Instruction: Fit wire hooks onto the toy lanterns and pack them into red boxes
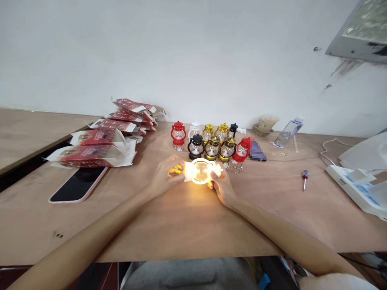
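A small white lantern [200,170] glows bright yellow, held on its side above the table in front of me. My left hand [169,173] grips its base end, fingers bent around it. At the other end, my right hand [221,183] has its thumb and fingers closed on the lantern's top. Just beyond stand several lanterns of the same shape: a red one [178,133], a black one [196,147], gold ones such as this [223,131], and a white one [195,129] behind. Another red lantern [242,150] leans at the group's right.
Red printed boxes [93,155] are piled at the left, above a phone [79,184]. Toward the right are a screwdriver [305,179], a tilted clear bottle [288,132], a lidded cup [267,124] and a white power strip [347,189] with a cable.
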The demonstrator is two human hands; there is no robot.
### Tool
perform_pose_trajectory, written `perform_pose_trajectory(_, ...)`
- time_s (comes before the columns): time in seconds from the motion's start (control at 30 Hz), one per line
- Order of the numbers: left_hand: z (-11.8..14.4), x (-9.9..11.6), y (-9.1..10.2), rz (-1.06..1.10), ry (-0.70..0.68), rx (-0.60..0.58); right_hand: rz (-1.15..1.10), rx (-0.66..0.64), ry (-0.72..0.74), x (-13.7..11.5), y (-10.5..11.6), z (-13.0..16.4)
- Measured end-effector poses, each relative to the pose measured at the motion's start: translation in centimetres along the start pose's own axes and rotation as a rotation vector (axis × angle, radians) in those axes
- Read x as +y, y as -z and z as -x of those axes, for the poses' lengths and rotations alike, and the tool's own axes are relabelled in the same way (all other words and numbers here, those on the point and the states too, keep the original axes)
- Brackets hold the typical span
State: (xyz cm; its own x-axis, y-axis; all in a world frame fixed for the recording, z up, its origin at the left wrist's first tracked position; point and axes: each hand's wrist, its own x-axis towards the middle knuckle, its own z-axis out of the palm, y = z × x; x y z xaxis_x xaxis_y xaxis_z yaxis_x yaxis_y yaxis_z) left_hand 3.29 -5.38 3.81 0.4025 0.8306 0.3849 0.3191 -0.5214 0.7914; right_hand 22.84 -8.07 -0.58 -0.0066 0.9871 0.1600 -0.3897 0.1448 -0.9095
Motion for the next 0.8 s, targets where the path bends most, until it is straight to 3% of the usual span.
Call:
perform_pose_trajectory(0.17,0.1,0.0,-0.1,-0.006,-0.057,0.025,-0.024,0.034,-0.041,-0.3,-0.1,0.0)
perform_pose_trajectory(0.3,0.2,0.1,0.0,-0.048,-0.236,0.062,-0.076,0.028,-0.102,-0.5,0.0,0.0)
perform_pose_trajectory(0.43,0.3,0.3,0.2,-0.159,-0.383,0.083,-0.139,-0.051,-0.138,-0.6,0.1,0.1)
perform_pose_trajectory(0.57,0.6,1.2,0.3,-0.253,-0.509,0.093,0.003,-0.204,-0.086,-0.3,0.2,0.4)
perform_pose_trajectory(0.73,0.8,1.8,0.1,-0.154,-0.489,-0.096,0.181,-0.316,-0.062,0.3,0.0,0.7)
perform_pose_trajectory(0.8,0.5,1.3,0.1,-0.092,-0.414,-0.083,0.205,-0.297,-0.071,0.3,0.1,0.6)
